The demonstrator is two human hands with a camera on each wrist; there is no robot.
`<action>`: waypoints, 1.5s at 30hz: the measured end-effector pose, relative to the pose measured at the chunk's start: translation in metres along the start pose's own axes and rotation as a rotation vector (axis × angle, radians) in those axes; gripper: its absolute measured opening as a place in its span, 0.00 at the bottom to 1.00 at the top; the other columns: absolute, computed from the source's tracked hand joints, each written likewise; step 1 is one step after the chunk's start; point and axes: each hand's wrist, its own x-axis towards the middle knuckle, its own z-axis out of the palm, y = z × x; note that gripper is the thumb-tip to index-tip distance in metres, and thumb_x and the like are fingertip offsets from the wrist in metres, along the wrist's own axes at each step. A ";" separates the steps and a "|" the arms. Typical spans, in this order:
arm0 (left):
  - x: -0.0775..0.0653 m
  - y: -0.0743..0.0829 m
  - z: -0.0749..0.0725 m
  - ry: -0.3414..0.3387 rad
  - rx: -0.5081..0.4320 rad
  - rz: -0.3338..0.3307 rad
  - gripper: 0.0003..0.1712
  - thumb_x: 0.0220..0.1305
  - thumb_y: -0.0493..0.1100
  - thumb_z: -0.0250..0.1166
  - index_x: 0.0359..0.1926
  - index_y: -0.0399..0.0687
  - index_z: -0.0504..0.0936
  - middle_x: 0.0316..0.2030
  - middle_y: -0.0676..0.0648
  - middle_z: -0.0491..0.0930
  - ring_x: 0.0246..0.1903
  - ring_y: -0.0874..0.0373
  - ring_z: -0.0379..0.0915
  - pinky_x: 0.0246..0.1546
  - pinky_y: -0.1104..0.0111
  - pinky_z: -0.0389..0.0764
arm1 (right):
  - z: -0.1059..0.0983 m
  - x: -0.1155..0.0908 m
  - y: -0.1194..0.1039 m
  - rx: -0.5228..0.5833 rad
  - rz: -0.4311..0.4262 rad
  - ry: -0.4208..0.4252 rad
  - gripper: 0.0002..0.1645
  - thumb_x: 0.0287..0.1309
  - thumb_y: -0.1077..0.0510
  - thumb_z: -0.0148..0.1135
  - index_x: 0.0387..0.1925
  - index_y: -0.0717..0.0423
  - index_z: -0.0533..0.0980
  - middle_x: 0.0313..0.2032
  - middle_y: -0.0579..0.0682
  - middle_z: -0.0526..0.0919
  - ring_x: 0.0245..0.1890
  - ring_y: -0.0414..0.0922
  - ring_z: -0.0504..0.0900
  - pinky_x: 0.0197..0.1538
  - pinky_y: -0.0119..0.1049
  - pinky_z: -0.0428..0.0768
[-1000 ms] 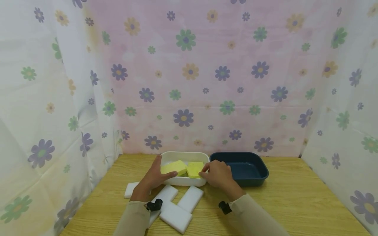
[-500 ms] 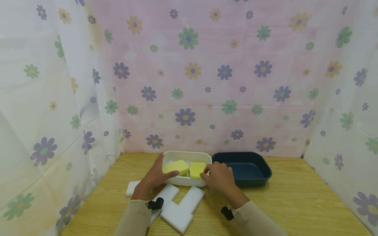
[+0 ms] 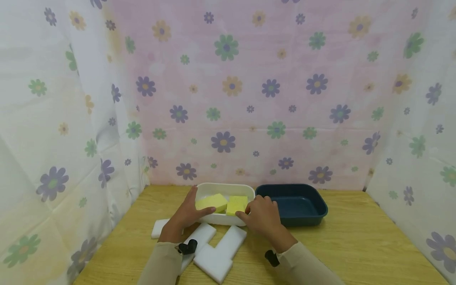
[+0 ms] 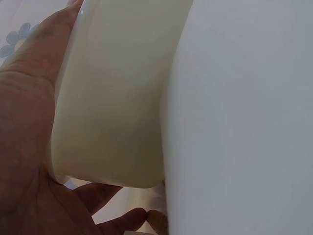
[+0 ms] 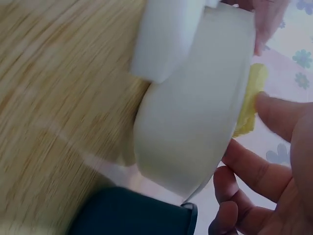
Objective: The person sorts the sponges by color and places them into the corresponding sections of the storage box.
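My left hand (image 3: pixel 185 213) grips the left end of a white rectangular tub (image 3: pixel 225 219), its thumb reaching over the near rim. In the left wrist view, fingers curl around the tub's corner. Two yellow sponges lie inside: a thick, tilted one (image 3: pixel 211 202) on the left and a smaller one (image 3: pixel 236 204) on the right. At the tub's near right corner, my right hand (image 3: pixel 263 215) pinches the smaller sponge, thumb on its near edge. The right wrist view shows that thumb against the yellow sponge (image 5: pixel 253 93) and the index fingertip by the rim.
A dark blue tub (image 3: pixel 301 219) stands right beside the white one. Several white sponge blocks (image 3: pixel 212 261) lie on the wooden table (image 3: pixel 356 245) in front, some overlapping, another block (image 3: pixel 159 228) partly behind the left wrist. Flowered curtains (image 3: pixel 228 111) enclose the back and sides.
My right thumb has shifted slightly left and down, from the small sponge's right side to its near edge. The left hand keeps its hold on the tub.
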 end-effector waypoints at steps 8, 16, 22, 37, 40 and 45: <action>0.000 0.002 0.000 0.000 -0.004 -0.005 0.76 0.54 0.74 0.73 0.84 0.49 0.35 0.84 0.41 0.34 0.81 0.35 0.39 0.74 0.36 0.55 | -0.003 0.000 -0.003 0.105 0.058 0.023 0.23 0.53 0.30 0.74 0.33 0.43 0.91 0.38 0.44 0.83 0.37 0.46 0.76 0.42 0.46 0.72; -0.001 0.001 -0.001 -0.001 -0.008 -0.001 0.75 0.55 0.73 0.73 0.84 0.47 0.35 0.84 0.41 0.34 0.81 0.35 0.38 0.75 0.36 0.53 | 0.002 0.007 0.000 0.012 0.106 0.080 0.25 0.51 0.28 0.74 0.32 0.42 0.91 0.37 0.46 0.80 0.35 0.48 0.71 0.42 0.47 0.70; -0.002 0.002 0.000 -0.003 -0.002 0.001 0.75 0.56 0.72 0.72 0.84 0.46 0.35 0.84 0.40 0.34 0.81 0.35 0.38 0.75 0.36 0.53 | 0.004 0.011 0.002 -0.001 0.113 0.066 0.24 0.50 0.28 0.74 0.28 0.41 0.90 0.35 0.45 0.78 0.35 0.48 0.71 0.42 0.48 0.70; -0.003 0.004 -0.001 -0.008 -0.016 -0.003 0.75 0.56 0.72 0.73 0.84 0.49 0.33 0.84 0.41 0.35 0.81 0.35 0.39 0.74 0.35 0.55 | -0.003 0.002 0.029 0.065 0.126 0.158 0.20 0.59 0.35 0.71 0.43 0.42 0.87 0.51 0.54 0.81 0.48 0.57 0.76 0.51 0.61 0.73; -0.003 0.005 -0.001 -0.007 -0.016 -0.004 0.75 0.56 0.72 0.73 0.84 0.48 0.34 0.84 0.41 0.34 0.81 0.35 0.38 0.74 0.35 0.54 | -0.011 -0.005 0.042 0.112 0.134 0.177 0.19 0.60 0.37 0.71 0.46 0.42 0.86 0.57 0.57 0.79 0.54 0.61 0.76 0.53 0.65 0.72; -0.004 0.006 -0.001 -0.005 -0.017 -0.004 0.75 0.56 0.72 0.73 0.84 0.48 0.34 0.84 0.41 0.34 0.81 0.35 0.38 0.74 0.35 0.55 | -0.028 -0.016 0.071 0.163 0.156 0.219 0.23 0.60 0.39 0.72 0.52 0.44 0.84 0.64 0.59 0.75 0.62 0.67 0.71 0.57 0.71 0.69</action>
